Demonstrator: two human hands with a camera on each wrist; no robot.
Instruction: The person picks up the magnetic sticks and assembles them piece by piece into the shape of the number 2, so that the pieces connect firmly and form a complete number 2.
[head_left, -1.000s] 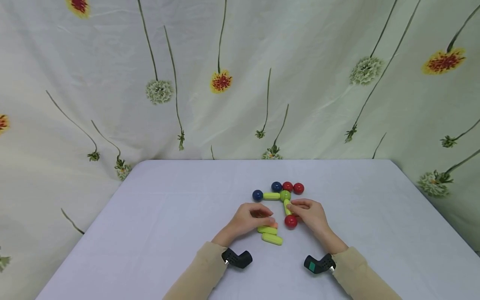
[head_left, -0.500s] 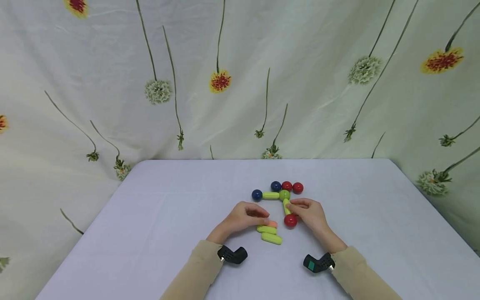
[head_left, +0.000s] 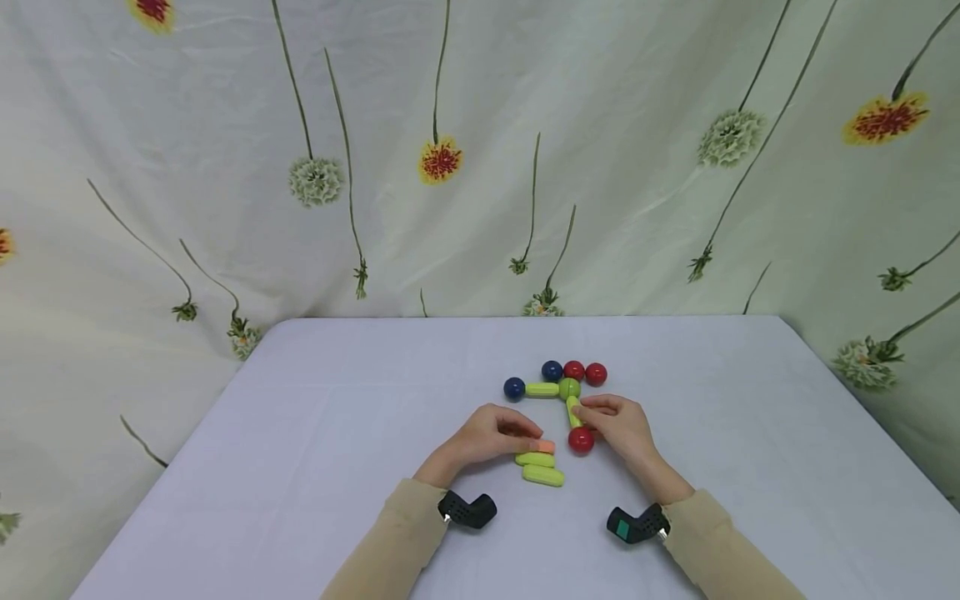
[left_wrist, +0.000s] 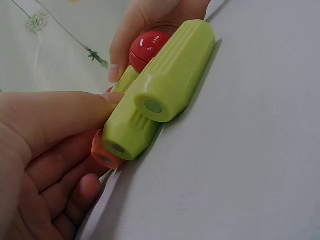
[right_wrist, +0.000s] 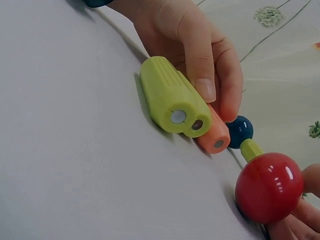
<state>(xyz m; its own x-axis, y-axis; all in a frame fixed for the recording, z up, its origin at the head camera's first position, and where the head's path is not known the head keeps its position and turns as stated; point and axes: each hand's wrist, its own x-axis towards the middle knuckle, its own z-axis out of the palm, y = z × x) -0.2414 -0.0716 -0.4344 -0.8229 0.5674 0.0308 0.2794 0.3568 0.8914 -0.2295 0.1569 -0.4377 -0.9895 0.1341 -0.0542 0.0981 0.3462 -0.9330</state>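
Note:
My left hand [head_left: 491,435] pinches an orange magnetic rod [head_left: 546,447] lying on the table, its thumb on the near side. Two yellow-green magnetic rods lie alongside: one [head_left: 534,459] against the orange rod, the other [head_left: 543,476] nearest me. In the right wrist view, metal discs show in the ends of the orange rod [right_wrist: 218,141] and both green ones. My right hand [head_left: 621,427] pinches another yellow-green rod [head_left: 573,411], which joins a red ball [head_left: 581,441] to a green ball [head_left: 569,389]. From that green ball a further rod [head_left: 542,389] runs left to a blue ball [head_left: 514,388].
Just behind the joined piece sit a loose-looking blue ball [head_left: 552,371] and two red balls, one [head_left: 573,370] in the middle and one [head_left: 596,374] at the right. A white cloth covers the table [head_left: 337,433]; a flowered curtain [head_left: 480,242] hangs behind it.
My left hand has shifted slightly left, and more of the orange rod shows beyond its fingertips. The right hand keeps its hold, and the balls stay in place.

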